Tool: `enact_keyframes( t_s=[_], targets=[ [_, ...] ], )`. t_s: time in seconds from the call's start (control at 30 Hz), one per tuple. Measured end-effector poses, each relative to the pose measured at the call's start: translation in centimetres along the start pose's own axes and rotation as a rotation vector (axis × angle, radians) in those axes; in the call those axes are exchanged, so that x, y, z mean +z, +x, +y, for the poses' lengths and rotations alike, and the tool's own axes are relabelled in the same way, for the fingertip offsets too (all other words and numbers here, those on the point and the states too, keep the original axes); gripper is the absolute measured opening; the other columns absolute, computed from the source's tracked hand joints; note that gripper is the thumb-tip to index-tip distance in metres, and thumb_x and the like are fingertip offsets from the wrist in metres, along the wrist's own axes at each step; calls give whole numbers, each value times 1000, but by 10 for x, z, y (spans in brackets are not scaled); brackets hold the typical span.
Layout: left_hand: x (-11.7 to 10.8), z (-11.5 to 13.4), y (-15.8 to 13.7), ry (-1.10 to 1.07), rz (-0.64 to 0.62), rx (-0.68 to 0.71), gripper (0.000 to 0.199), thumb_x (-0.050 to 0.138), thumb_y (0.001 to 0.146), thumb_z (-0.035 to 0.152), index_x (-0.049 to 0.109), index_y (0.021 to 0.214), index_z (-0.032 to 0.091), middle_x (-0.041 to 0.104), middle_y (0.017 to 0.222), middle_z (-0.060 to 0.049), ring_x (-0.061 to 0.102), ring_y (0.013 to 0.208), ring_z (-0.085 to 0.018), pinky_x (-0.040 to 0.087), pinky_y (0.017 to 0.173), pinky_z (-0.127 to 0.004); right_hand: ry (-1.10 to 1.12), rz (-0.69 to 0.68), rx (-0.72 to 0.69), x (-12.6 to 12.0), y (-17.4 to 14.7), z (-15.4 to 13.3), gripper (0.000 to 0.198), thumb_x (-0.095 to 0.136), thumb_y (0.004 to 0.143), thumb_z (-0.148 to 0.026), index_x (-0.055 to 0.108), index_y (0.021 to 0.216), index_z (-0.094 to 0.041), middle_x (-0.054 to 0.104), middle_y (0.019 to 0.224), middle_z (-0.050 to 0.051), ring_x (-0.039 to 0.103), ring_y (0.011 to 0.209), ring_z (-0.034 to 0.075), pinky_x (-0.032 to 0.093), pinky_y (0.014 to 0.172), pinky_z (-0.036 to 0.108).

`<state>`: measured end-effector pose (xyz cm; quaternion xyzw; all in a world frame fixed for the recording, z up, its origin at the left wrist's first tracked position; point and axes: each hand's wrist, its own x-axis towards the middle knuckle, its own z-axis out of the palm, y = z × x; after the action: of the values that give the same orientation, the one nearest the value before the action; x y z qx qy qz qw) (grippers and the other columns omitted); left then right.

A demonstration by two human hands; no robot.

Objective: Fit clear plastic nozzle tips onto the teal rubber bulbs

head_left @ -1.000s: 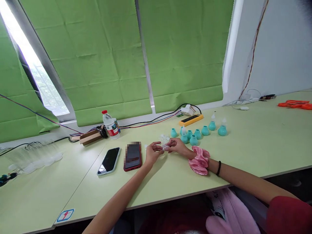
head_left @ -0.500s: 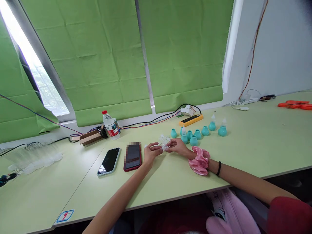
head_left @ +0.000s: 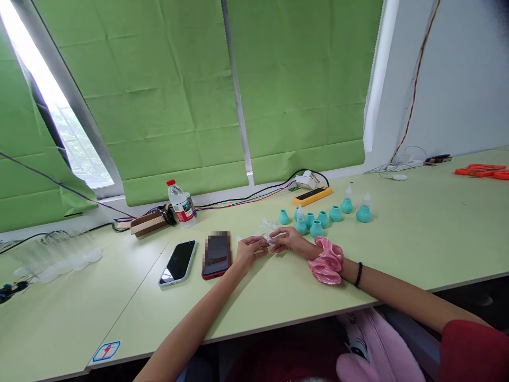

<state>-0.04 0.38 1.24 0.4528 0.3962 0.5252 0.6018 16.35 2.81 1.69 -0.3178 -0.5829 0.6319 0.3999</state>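
Note:
My left hand [head_left: 251,249] and my right hand [head_left: 289,240] meet fingertip to fingertip over the table. Between them they pinch a small clear plastic piece [head_left: 269,241], mostly covered by the fingers. Just behind lies a loose pile of clear plastic pieces [head_left: 267,226]. To the right of my right hand stand several turquoise rubber bulbs [head_left: 316,228], round with narrow necks. A few of them carry a translucent tip, such as the bulb [head_left: 347,205] at the back and the one [head_left: 363,214] at the far right.
Left of my hands lie a red-cased phone [head_left: 217,255] and a light-cased phone [head_left: 177,263]. A bottle [head_left: 182,206], a cardboard box [head_left: 149,224] and a yellow power strip [head_left: 312,196] line the window side. Clear cups [head_left: 59,260] sit far left, orange-handled scissors [head_left: 481,170] far right.
The fingers of both hands have shifted slightly around the clear piece, and the left fingers have drawn closer to the right. Everything on the table stays in place.

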Motion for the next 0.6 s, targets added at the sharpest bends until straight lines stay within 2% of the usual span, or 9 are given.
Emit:
enact_keyframes(
  t_s=[0.17, 0.33, 0.6],
  targets=[
    [1, 2, 0, -10, 7, -24, 24, 67, 57, 21, 55, 76, 12, 61, 67, -6, 58, 61, -14, 49, 64, -30, 68, -45, 23, -3, 3, 4, 30, 69, 60, -28, 55, 81, -12, 62, 64, 4, 61, 58, 14, 51, 54, 21],
    [5, 3, -1, -59, -125, -110, 21, 60, 65, 27, 57, 75, 9, 58, 63, -6, 58, 60, -15, 49, 68, -33, 128, -135, 38, -2, 4, 6, 29, 65, 65, -30, 52, 84, -13, 61, 64, 3, 61, 59, 13, 50, 54, 20],
    [7, 2, -1, -25, -154, -98, 21, 59, 66, 28, 57, 74, 9, 57, 62, -5, 57, 58, -15, 49, 68, -35, 82, -173, 22, 1, 0, 3, 35, 63, 66, -35, 48, 88, -14, 61, 65, 3, 61, 59, 15, 49, 52, 21]
  ],
)
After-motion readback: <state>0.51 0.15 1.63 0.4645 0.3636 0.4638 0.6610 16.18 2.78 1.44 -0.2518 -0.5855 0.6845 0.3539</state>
